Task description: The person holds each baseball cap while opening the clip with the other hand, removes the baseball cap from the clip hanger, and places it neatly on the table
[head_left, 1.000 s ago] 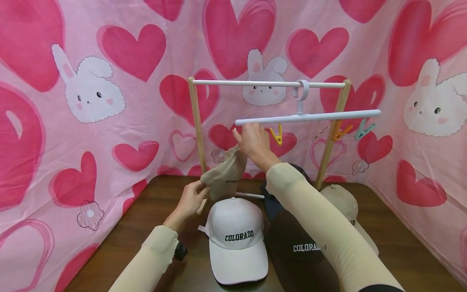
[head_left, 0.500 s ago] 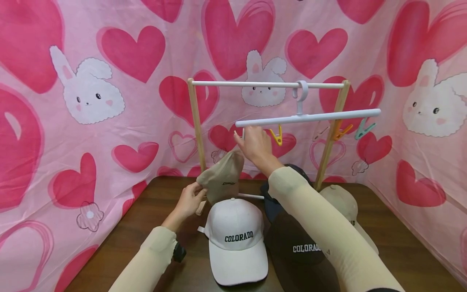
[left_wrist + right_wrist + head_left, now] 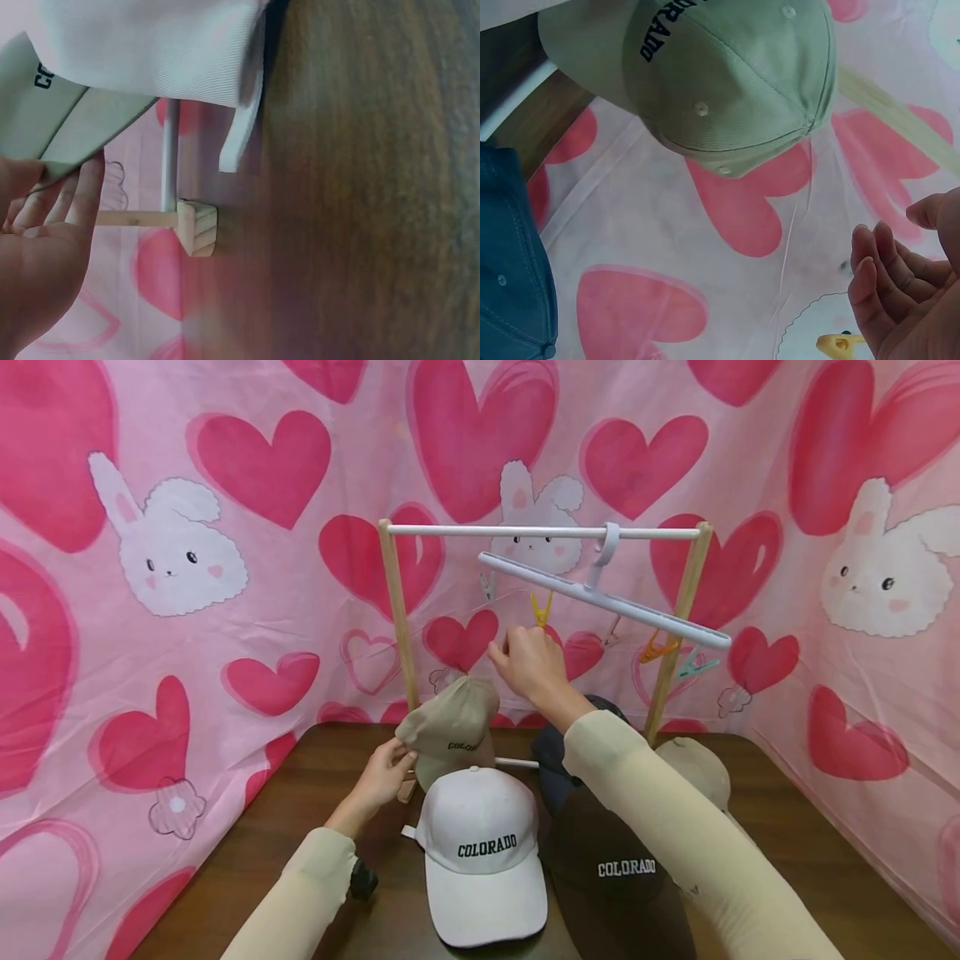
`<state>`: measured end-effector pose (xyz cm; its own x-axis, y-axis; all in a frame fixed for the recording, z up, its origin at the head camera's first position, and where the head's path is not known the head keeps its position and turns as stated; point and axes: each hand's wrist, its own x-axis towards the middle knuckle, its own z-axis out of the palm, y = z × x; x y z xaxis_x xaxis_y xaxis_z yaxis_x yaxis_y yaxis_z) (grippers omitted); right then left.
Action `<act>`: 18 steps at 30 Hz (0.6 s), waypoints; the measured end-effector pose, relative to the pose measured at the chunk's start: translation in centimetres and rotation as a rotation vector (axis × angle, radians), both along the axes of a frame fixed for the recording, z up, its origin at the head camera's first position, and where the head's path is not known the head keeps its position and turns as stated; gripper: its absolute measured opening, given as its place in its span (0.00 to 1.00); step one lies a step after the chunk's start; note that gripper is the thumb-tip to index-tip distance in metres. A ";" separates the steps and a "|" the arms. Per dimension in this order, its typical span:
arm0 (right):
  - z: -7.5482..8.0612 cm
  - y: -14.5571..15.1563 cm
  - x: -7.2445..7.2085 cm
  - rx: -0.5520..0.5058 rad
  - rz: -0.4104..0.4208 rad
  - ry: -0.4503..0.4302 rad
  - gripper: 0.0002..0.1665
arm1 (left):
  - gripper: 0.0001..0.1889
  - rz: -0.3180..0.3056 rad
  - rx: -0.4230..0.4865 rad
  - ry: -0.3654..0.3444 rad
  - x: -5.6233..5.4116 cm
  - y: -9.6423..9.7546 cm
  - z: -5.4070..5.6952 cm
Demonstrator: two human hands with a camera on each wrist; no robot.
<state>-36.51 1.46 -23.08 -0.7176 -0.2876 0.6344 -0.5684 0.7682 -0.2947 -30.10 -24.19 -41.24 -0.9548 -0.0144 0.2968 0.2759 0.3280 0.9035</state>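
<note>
My left hand point(image 3: 381, 774) pinches the edge of a khaki baseball cap point(image 3: 450, 727), thumb on one side and fingers beneath, as the left wrist view shows. The cap is held up at a tilt behind the white cap point(image 3: 480, 860), its dark lettering partly showing. My right hand point(image 3: 534, 668) is off the cap, to its upper right, just under the hanger's yellow clip point(image 3: 540, 610). In the right wrist view its fingers are loosely bent with nothing between them. The white hanger point(image 3: 600, 597) hangs slanted from the rack's bar, left end high.
The rack point(image 3: 397, 618) has wooden posts and a white top bar point(image 3: 480, 531). Grey, pink, orange and teal clips point(image 3: 699, 664) also hang from the hanger. A dark brown cap point(image 3: 626, 902), a navy cap point(image 3: 553, 777) and a beige cap point(image 3: 697, 768) lie right on the wooden table point(image 3: 247, 877).
The hanger has swung, its left end rising and its right end dropping. The khaki cap has sunk away from my right hand, which has come down slightly. My left hand keeps its pinch.
</note>
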 end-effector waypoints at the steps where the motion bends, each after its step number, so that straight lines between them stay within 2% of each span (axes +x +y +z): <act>1: 0.0 0.1 0.1 0.005 0.008 0.004 0.25 | 0.20 0.001 0.007 -0.011 -0.1 0.0 -0.1; 5: -0.2 1.0 0.8 0.006 0.025 -0.007 0.21 | 0.19 0.006 0.013 -0.047 -0.3 0.1 -0.2; 11: -0.5 2.7 1.7 -0.003 0.028 -0.030 0.19 | 0.15 0.019 0.049 -0.060 -0.5 0.3 -0.2; 15: -0.9 4.1 2.6 -0.022 0.039 -0.029 0.17 | 0.05 0.085 0.062 -0.079 -0.9 0.4 -0.5; 18: -1.1 5.4 3.1 -0.051 0.074 -0.025 0.16 | 0.04 0.136 0.056 -0.093 -1.1 0.5 -0.9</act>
<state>-33.39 6.87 -24.22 -0.7113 -0.3085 0.6315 -0.6151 0.7080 -0.3470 -31.23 -23.72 -42.10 -0.9663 -0.1590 0.2023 0.1468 0.3052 0.9409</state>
